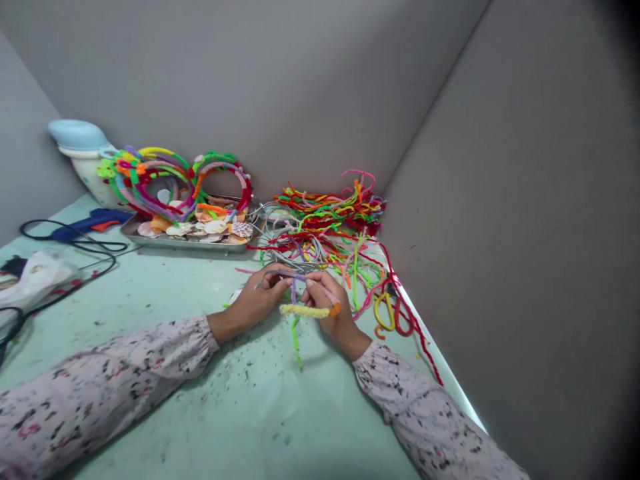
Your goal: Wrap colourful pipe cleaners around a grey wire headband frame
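Observation:
A curved headband (305,311) is held up over the table between both hands. Yellow, orange, pink and purple pipe cleaner is wrapped along it, and its part at the left is bare grey. My left hand (256,297) is closed on the grey part, thumb and fingers pinching it near the purple wrap. My right hand (333,307) grips the pink and purple section, its fingertips at the wrap. A loose purple pipe cleaner end (294,291) hangs down between the hands. Below the headband lies a green pipe cleaner piece (297,343) on the table.
A metal tray (200,245) of shells stands at the back, with finished wrapped headbands (223,163) on it. Many pipe cleaners (330,207) and grey bands pile up at right. Scissors (385,312) lie near the right edge. A blue glue gun (90,223) and black cord are left.

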A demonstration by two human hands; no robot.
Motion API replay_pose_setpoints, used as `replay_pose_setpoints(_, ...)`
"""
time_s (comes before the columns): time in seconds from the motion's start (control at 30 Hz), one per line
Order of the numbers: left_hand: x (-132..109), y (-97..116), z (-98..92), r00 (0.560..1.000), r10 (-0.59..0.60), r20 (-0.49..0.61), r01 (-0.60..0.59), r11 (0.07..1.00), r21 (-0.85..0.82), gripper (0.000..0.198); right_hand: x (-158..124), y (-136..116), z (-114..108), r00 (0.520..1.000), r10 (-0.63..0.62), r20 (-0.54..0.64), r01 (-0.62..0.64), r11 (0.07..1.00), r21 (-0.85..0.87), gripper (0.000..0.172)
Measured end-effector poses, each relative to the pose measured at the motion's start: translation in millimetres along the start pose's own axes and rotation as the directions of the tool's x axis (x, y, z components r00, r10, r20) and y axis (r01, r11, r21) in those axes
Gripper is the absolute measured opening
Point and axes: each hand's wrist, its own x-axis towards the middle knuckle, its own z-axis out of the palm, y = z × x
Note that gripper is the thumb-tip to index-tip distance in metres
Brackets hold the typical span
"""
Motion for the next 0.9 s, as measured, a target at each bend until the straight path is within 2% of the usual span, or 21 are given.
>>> replay_pose_setpoints(0.27, 0.7, -1.4, 0.7, 1.0, -0.028, -0.01, 0.028, 0.999, -0.044, 0.023, 1.5, 2.3, 0.1, 1.0, 0.0, -0.009, 0.0, 1.0, -0.008, 0.022)
replay_pose_setpoints(0.73, 1.7, -5.6, -1.2, 1.0, -0.011, -0.019, 0.009, 0.996, -0.084, 0.027, -0.6, -5.4, -0.3, 1.0, 0.0, 0.023, 0.0, 1.0, 0.005, 0.017)
replay_pose_setpoints(0.9, 2.7, -8.6, -1.7, 0.999, -0.021, -0.025, 0.02, 0.998, -0.067, 0.027, -1.1, -7.7, -0.4, 1.0, -0.014, 0.007, 0.015, 0.999, -0.042, 0.017)
